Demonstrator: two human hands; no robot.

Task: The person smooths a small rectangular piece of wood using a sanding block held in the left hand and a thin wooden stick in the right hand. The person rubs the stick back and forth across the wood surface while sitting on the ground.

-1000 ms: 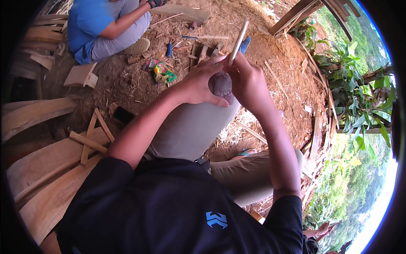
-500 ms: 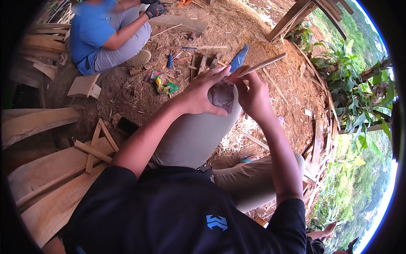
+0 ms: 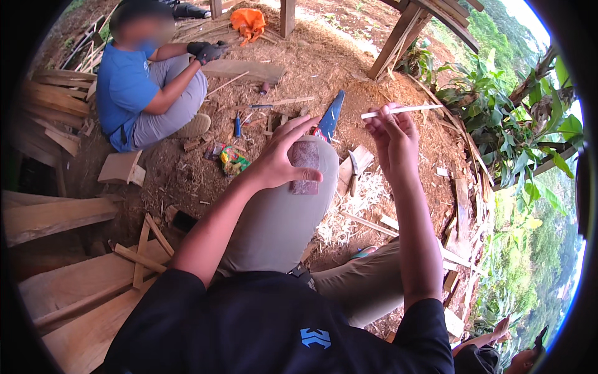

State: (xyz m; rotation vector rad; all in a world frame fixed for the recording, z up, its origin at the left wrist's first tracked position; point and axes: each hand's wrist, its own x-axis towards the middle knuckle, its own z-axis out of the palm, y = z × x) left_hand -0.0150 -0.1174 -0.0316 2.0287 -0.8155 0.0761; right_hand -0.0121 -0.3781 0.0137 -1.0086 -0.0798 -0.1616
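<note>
Fingers (image 3: 391,119) pinch thin stick (image 3: 405,110); left hand (image 3: 280,163) grips sandpaper (image 3: 304,165).

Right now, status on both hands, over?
Left hand presses brown sanding pad on raised knee. Right hand pinches thin pale stick, held up apart. Nothing between them.

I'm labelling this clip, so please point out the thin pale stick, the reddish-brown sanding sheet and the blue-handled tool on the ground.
thin pale stick (image 3: 408,110), head view, mid-shaft.
reddish-brown sanding sheet (image 3: 305,167), head view, centre of its face.
blue-handled tool (image 3: 237,126), head view, its handle.
</note>
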